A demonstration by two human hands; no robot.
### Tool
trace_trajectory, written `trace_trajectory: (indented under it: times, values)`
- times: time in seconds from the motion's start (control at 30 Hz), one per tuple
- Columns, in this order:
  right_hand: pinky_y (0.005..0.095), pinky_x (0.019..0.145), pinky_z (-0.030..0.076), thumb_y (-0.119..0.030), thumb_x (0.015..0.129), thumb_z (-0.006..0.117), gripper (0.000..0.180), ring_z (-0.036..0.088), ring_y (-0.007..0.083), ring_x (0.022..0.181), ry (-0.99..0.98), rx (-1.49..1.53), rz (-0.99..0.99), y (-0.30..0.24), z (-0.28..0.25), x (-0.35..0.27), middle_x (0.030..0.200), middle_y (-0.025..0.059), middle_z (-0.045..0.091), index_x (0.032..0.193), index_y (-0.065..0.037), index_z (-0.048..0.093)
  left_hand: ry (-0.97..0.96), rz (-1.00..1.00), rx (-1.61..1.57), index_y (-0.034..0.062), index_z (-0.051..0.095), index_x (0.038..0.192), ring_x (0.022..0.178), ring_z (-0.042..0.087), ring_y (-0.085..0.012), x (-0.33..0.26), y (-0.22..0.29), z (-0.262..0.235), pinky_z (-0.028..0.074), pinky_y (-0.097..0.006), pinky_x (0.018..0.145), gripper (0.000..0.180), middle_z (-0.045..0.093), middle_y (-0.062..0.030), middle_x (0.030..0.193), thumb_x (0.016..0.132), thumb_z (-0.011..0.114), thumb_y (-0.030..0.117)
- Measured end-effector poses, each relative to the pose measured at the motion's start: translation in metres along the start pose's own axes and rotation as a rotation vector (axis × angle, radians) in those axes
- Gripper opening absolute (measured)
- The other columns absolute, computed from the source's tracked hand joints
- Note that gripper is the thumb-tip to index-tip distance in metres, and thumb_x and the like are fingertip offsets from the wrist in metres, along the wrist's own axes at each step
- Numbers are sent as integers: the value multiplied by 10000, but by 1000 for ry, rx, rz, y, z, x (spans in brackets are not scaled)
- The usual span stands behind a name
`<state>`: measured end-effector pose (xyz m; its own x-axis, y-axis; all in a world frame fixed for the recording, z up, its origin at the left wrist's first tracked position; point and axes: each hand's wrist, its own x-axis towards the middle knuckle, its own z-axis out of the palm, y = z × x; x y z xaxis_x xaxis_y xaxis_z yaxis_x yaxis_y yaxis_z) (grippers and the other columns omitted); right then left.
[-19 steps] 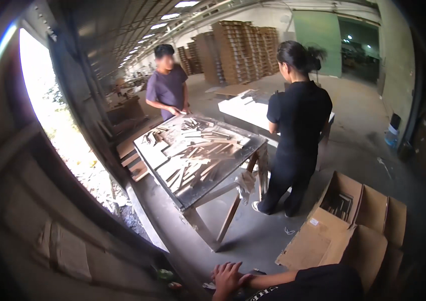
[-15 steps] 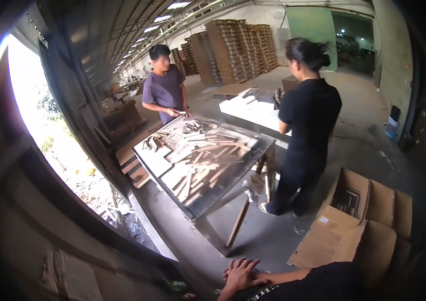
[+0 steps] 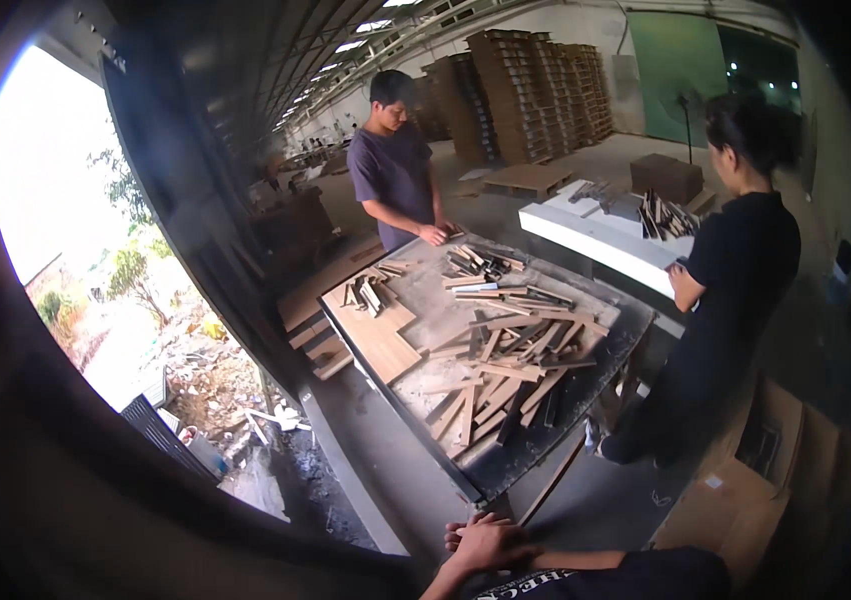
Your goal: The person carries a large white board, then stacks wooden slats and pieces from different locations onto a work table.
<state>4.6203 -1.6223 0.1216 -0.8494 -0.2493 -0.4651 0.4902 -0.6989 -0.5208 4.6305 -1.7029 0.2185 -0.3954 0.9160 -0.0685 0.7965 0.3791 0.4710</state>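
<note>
My left hand lies over my right hand, the two clasped together at the lower edge. Only the right hand's fingers show, at the left of the clasp; its palm is hidden. No tool or piece is visible in either hand. Just beyond them is the near corner of a dark-edged worktable. A loose heap of narrow wood strips, some dark-faced, covers much of its top. A notched light wood panel lies along its left side, with a small pile of short strips on it.
Across the table a person in a purple shirt has a hand at the far edge. Another in black stands right, beside a white slab bearing strips. Cardboard boxes sit lower right; an opening to rubble is left.
The whole view has swung left, so the table and people sit farther right. My hands stay clasped, their fingers drawn closer together. The person in purple now looks down toward the table.
</note>
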Motion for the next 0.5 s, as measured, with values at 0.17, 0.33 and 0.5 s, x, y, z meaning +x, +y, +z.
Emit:
trace_trajectory:
  times: [0.17,0.33,0.5]
  values:
    - [312,668,437,-280,837,506,250,538,157,785,70,33,-65,-39,17,52,904,-3,575,1060,-170,536,138,301,273,153,614,807,893,502,-209,53,-59,-27,342,-430,814,278,564,-45,833,643,575,373]
    - [310,662,434,-281,836,502,245,535,154,776,215,160,-108,-63,21,104,895,-6,575,1054,-175,538,-35,722,-255,87,621,849,814,527,-283,88,-129,-65,385,-373,767,305,582,-85,828,702,590,352]
    - [308,656,431,-282,834,498,241,532,152,766,362,276,-207,-90,23,119,886,-9,575,1048,-179,541,-179,746,-350,89,624,864,865,539,-251,109,-148,-87,381,-355,816,221,601,-75,885,731,595,264]
